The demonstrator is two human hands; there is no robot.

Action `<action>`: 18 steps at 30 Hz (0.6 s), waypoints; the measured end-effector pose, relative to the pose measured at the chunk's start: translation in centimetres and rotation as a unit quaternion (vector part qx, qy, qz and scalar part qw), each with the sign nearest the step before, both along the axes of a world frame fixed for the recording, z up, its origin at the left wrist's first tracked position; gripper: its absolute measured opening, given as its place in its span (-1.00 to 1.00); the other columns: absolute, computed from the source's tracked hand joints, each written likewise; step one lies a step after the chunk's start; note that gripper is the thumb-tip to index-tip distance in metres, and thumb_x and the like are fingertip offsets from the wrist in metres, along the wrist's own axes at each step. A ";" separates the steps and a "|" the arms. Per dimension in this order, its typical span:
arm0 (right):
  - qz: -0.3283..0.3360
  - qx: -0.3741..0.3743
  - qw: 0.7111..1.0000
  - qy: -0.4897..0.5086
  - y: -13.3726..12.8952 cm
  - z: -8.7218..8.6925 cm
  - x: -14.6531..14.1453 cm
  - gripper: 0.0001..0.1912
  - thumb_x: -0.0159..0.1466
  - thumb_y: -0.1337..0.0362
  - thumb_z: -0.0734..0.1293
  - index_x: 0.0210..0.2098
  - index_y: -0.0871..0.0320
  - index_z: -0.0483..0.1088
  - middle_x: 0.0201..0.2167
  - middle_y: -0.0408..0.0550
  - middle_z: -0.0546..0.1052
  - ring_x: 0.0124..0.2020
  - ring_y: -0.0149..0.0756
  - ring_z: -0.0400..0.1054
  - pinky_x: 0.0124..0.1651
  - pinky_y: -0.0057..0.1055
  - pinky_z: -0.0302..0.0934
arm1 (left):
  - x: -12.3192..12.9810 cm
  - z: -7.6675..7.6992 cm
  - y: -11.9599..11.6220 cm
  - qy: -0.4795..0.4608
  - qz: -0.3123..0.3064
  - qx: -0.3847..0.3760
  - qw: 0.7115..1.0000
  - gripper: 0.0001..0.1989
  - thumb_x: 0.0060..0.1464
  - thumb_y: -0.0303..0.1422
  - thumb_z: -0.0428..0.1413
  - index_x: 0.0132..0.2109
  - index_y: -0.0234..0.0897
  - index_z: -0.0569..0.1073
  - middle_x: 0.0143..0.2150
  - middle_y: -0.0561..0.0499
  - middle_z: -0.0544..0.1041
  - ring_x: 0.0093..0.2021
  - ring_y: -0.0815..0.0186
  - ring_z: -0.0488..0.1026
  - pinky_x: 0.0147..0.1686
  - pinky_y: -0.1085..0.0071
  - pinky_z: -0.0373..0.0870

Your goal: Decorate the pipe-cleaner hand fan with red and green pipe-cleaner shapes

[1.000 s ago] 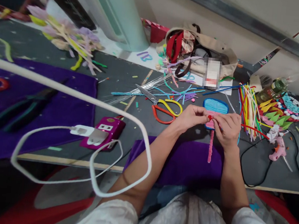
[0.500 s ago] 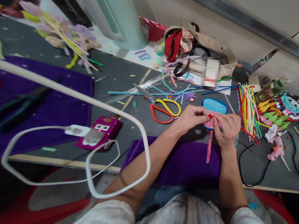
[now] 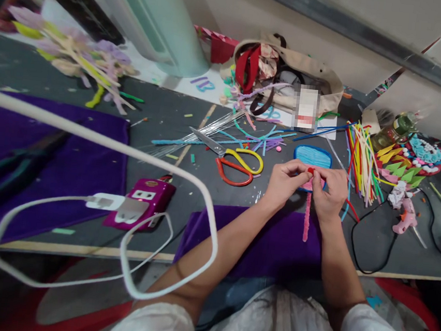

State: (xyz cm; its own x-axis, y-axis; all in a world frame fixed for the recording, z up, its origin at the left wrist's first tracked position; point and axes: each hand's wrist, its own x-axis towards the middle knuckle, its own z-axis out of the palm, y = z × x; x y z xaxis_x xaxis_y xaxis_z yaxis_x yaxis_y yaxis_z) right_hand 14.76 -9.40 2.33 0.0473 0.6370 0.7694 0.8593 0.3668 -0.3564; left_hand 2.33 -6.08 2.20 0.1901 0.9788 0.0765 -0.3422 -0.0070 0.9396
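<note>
My left hand [image 3: 286,181] and my right hand [image 3: 330,190] meet fingertip to fingertip, both closed in a pinch on a red pipe cleaner [image 3: 311,170]. Its bunched red end shows between the thumbs, and a red tail sticks out to the right beyond my right hand. Directly behind the fingers is a flat pipe-cleaner shape [image 3: 313,156], light blue on top and pink below, with a dark blue border. A fuzzy pink stem [image 3: 306,223] runs down from it over a folded purple cloth [image 3: 252,236]. My fingers cover part of the pink area.
Scissors [image 3: 227,158] lie left of my hands, near loose wires [image 3: 212,128]. A pipe-cleaner bundle [image 3: 363,161] and pink glue gun [image 3: 408,217] are to the right. A white cable [image 3: 174,163] crosses the left foreground from a purple power strip [image 3: 144,202]. A fabric bag [image 3: 332,82] stands behind.
The red tail beyond my right hand has swung downward and shows less length. Both hands keep their pinch, with the fingers slightly shifted. The whole view has moved a little.
</note>
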 end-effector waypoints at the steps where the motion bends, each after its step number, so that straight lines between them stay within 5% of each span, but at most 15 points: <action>1: 0.000 0.006 1.000 0.002 0.0 0.1 0.0 -0.88 0.34 0.31 0.29 -0.29 0.10 0.48 -0.37 -0.04 0.62 -0.29 -0.25 0.46 -0.16 -0.26 0.26 | 0.1 -0.1 -0.1 -0.005 0.008 -0.002 1.000 -0.83 -0.13 -0.33 0.27 -0.53 -0.31 0.48 -0.49 0.08 0.41 -0.44 0.42 0.32 -0.36 0.46 0.28; 18: -0.013 0.029 0.999 0.011 0.0 -0.5 -0.2 -0.90 0.31 0.34 0.33 -0.31 0.09 0.49 -0.38 -0.10 0.64 -0.30 -0.27 0.45 -0.20 -0.29 0.27 | 0.3 -0.8 -0.3 0.045 0.063 0.076 0.994 -0.89 -0.07 -0.40 0.24 -0.51 -0.27 0.52 -0.47 0.06 0.45 -0.40 0.38 0.37 -0.36 0.45 0.28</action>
